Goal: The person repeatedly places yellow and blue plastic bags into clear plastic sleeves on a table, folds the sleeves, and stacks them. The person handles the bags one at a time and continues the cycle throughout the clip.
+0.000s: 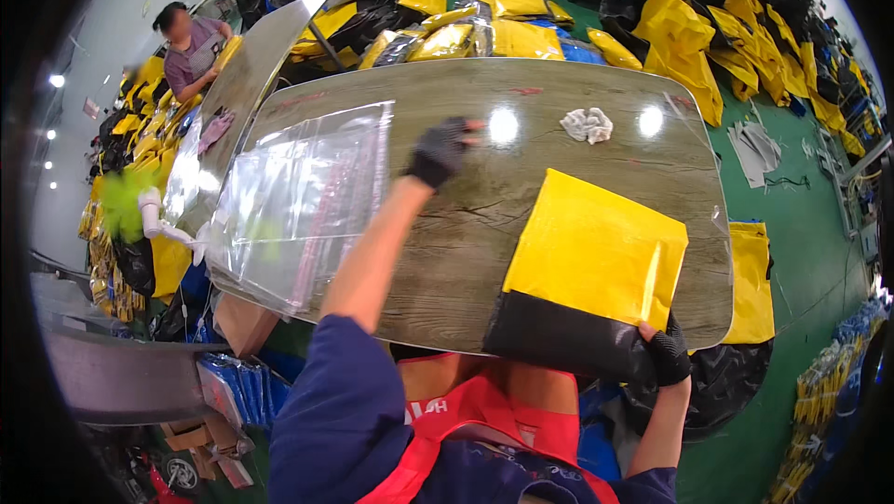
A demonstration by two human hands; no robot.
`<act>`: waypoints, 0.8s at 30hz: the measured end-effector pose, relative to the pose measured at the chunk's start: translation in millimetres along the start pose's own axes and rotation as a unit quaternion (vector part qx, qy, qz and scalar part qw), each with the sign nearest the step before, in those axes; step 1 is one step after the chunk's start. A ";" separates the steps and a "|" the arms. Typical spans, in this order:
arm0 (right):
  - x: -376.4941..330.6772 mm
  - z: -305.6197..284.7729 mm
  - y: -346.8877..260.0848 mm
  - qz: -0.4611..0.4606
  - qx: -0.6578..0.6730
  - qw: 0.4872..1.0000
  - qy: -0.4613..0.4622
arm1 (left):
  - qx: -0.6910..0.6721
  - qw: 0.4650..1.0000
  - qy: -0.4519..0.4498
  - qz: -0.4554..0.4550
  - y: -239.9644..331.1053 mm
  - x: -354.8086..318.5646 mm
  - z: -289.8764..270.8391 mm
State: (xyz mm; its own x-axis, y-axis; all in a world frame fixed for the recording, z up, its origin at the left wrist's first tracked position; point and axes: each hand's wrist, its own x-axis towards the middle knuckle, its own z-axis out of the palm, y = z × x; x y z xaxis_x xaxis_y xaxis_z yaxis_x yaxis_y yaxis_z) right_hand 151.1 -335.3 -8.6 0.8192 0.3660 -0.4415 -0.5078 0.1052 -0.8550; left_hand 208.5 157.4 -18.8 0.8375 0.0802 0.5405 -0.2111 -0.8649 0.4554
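My right hand [667, 353], in a black fingerless glove, grips the lower right corner of a folded yellow-and-black woven plastic sheet [601, 248], its thumb lying on top. The sheet rests on the right part of the wood-patterned table [447, 253], with its black part over the near edge. My left hand [441, 152], gloved the same way, is over the middle of the table with nothing seen in it. Its bare fingertips point right, slightly apart and a little blurred. Left of that arm lies a stack of clear plastic bags [298, 197].
A crumpled white wad [587, 125] lies at the table's far right. Yellow packed bundles [526, 39] are heaped beyond the far edge. Another person [194, 53] works at a second table [265, 71] at the far left. A white jointed stand [151, 214] is near the left edge.
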 end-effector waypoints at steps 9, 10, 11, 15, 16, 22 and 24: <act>-0.9 -0.6 -7.4 -0.047 0.004 0.997 -0.064 | 0.228 0.951 -0.126 -0.168 -94.2 -163.2 -129.3; 0.7 -4.2 -3.1 -0.042 0.020 0.997 -0.062 | 0.200 0.952 -0.142 -0.181 -83.1 -160.2 -124.9; 2.2 -10.0 -0.2 -0.039 0.038 0.997 -0.057 | 0.171 0.953 -0.159 -0.191 -63.4 -152.8 -117.8; -4.2 -13.4 0.8 -0.034 0.008 0.999 -0.022 | 0.031 0.955 -0.290 0.057 52.1 -182.2 -86.5; -9.7 -11.9 -1.9 -0.022 0.014 0.999 -0.026 | 0.055 0.942 -0.321 0.079 77.7 -186.6 -83.7; -36.9 -1.0 -13.1 -0.004 -0.073 0.992 -0.099 | 0.087 0.967 -0.238 0.015 112.2 -194.6 -68.9; -44.6 -3.9 -12.3 0.006 -0.141 0.984 -0.110 | 0.114 0.965 -0.234 0.023 111.6 -192.5 -70.6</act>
State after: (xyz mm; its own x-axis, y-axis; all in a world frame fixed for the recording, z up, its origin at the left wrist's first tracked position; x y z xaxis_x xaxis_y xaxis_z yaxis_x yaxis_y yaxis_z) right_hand 121.8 -356.5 20.5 0.7202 0.5606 -0.4087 -0.3973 -0.1497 -0.9054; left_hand -11.9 80.5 -22.1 0.9770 -0.1480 0.1532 -0.1824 -0.9529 0.2425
